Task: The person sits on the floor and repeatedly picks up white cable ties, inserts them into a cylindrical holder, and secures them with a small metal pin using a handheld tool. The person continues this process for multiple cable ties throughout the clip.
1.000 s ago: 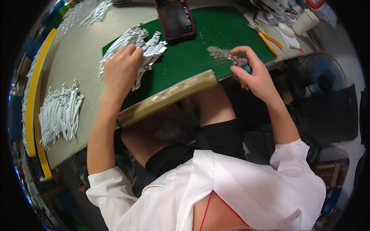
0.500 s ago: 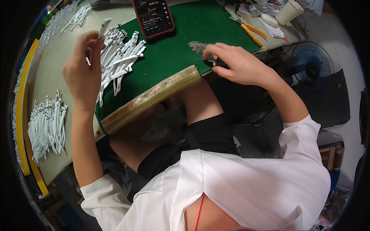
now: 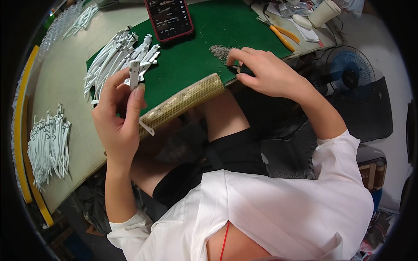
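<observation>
Currently my left hand (image 3: 118, 126) pinches one white plastic piece (image 3: 134, 76) upright; my right hand (image 3: 265, 74) nips something small beside the grey screw heap (image 3: 220, 51) at twelve o'clock. Judging progress: the loose pile (image 3: 117, 56) awaits, the bundle (image 3: 48, 145) at nine o'clock looks finished.

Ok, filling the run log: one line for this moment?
left hand: holds white plastic part | right hand: fingertips at small metal pieces | surface: green mat
</observation>
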